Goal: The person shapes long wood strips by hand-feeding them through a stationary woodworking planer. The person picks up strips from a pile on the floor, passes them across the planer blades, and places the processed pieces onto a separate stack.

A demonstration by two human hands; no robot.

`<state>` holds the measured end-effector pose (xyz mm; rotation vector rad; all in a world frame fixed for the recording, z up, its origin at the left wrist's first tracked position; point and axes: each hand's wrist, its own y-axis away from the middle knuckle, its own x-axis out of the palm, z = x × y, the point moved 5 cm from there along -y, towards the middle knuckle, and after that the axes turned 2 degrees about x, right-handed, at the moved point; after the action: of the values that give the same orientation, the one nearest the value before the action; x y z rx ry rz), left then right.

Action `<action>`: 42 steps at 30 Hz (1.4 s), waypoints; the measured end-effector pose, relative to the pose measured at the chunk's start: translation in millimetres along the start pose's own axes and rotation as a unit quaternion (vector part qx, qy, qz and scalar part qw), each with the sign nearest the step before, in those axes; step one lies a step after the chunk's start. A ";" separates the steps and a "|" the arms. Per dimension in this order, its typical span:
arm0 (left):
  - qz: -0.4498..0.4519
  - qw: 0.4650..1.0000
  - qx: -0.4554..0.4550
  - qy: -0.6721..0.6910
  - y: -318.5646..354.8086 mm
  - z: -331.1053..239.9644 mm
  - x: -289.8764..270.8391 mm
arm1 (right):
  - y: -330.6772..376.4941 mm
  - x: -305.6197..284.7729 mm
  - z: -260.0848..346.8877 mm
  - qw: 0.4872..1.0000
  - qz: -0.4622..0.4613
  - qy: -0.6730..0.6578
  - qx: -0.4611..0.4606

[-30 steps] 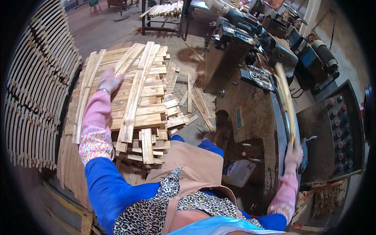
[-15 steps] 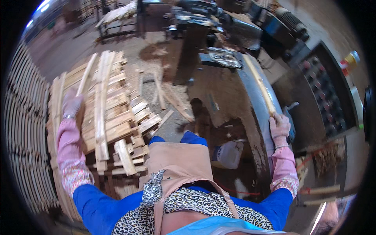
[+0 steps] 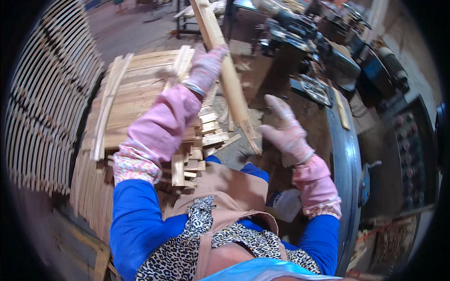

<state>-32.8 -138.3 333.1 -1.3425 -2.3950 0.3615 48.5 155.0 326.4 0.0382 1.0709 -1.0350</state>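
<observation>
My left hand point(image 3: 206, 70), in a pale knit glove, is closed round a long wooden board point(image 3: 233, 89). The board is held up at a slant, its ragged lower end above the floor in front of my lap. My right hand point(image 3: 287, 131), gloved too, is raised near that lower end with thumb and fingers spread, gripping nothing. Beneath my left arm is a stack of wooden slats point(image 3: 136, 84), with shorter uneven pieces point(image 3: 213, 136) jutting from its right side. A separate wood strip point(image 3: 341, 110) lies on the metal table edge point(image 3: 344, 145) at the right.
A tall rack of stacked slats point(image 3: 47, 103) stands at the far left. Machinery point(image 3: 293, 35) fills the far side, and a panel with rows of round knobs point(image 3: 408, 150) stands at the right. A whitish plastic jug point(image 3: 285, 204) is beside my right knee.
My left hand has moved right from the stack and now holds a board up. My right hand has let go of the strip on the metal table and moved left, fingers spread.
</observation>
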 end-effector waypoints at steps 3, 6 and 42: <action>0.109 0.981 -0.130 0.092 60.8 -11.1 102.6 | 18.8 -8.3 -1.1 0.988 -0.082 0.067 0.112; 0.309 0.911 -0.230 0.150 111.8 -37.9 139.9 | 85.2 -69.3 -27.4 0.968 -0.190 0.106 0.125; -0.020 0.701 -0.183 -0.689 -17.5 55.7 -428.9 | 379.7 -214.2 -5.1 0.757 -0.149 0.448 0.453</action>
<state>134.4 -517.3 207.5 -1.3372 -3.8490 1.3181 296.8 513.2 316.2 1.3106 1.3200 -1.8393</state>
